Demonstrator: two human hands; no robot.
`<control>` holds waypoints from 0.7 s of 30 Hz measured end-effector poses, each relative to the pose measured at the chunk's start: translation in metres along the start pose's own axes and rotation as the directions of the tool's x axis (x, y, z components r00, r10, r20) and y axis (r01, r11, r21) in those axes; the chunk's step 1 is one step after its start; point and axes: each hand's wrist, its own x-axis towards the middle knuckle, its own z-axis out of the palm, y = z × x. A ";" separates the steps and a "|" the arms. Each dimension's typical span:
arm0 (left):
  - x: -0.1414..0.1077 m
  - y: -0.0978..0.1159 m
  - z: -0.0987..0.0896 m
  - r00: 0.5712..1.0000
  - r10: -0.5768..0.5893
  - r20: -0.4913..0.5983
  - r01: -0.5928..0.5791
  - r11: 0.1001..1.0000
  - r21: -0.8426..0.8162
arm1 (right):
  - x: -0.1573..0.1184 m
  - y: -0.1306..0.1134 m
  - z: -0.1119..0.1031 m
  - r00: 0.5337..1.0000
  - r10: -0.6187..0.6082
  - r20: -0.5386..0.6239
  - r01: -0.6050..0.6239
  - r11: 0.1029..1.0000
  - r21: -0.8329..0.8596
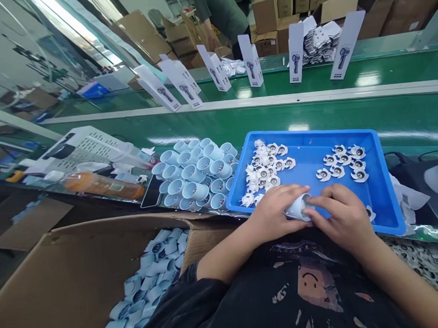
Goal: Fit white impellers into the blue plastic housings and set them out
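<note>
The white cylindrical plastic cup [298,208] is largely concealed by the left hand [275,214] and the right hand [340,214]; its interior appears not to be inspectable from this view. The central markings of the small white finned parts [265,179] in the blue rectangular plastic tray [306,167] are too small to be resolved, and one finned part [369,213] is partly covered by the right hand. The brown corrugated carton [64,282] and the pale cups [145,293] inside it are cut off by the lower edge. The upper body of a co-worker in a green shirt [221,14] is cut off by the top edge. The print on the upright white cartons [346,45] is too small to be read.
</note>
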 end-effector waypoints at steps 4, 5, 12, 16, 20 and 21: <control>-0.004 -0.007 -0.001 0.996 -0.076 0.048 0.084 0.976 -0.199 | 0.003 0.000 -0.014 0.981 -0.160 0.109 0.159 0.987 0.018; -0.004 -0.008 -0.001 0.995 -0.083 0.051 0.092 0.970 -0.226 | 0.005 0.000 -0.015 0.973 -0.180 0.142 0.179 0.984 0.020; -0.008 -0.008 -0.002 0.999 -0.023 0.027 0.028 0.978 -0.209 | 0.010 -0.009 -0.014 0.978 -0.164 0.131 0.177 0.980 -0.092; -0.009 -0.007 -0.005 0.999 0.054 -0.005 -0.054 0.986 -0.160 | 0.009 -0.015 -0.015 0.982 -0.142 0.125 0.152 0.986 -0.072; -0.009 -0.006 -0.008 0.996 0.081 -0.023 -0.084 0.988 -0.130 | 0.006 -0.016 -0.015 0.985 -0.107 0.135 0.118 0.990 -0.081; -0.009 -0.006 -0.009 0.997 0.072 -0.031 -0.075 0.989 -0.127 | 0.006 -0.016 -0.015 0.986 -0.101 0.136 0.114 0.989 -0.091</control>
